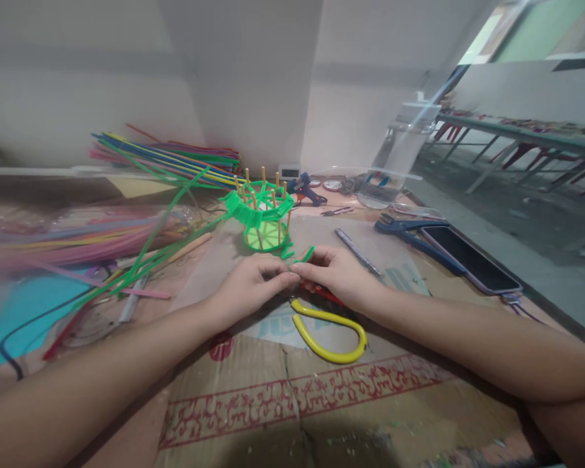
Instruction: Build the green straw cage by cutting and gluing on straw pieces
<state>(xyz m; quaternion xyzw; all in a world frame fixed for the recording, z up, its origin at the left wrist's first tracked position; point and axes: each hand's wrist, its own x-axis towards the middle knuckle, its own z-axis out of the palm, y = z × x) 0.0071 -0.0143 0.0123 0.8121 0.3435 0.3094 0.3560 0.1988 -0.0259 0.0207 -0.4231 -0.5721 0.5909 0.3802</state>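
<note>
My left hand (260, 283) and my right hand (334, 273) meet over the middle of the cardboard, thumbs and fingers pinched together on short green pieces (306, 255). Just behind them stands a round green frame (266, 214) with upright wooden sticks and a ruffled green edge. Under and in front of my hands lie scissors with yellow handles (336, 356). Something red shows below my right hand, mostly hidden by it. Which fingers bear the green pieces is partly hidden.
Bundled colored stems (175, 156) lie at the back left, with long green stems (151, 247) nearer. A glue gun (305, 190) is behind the frame. A pen (355, 250), blue-handled pliers (419, 242), a phone (470, 257) and a clear bottle (394, 153) are on the right.
</note>
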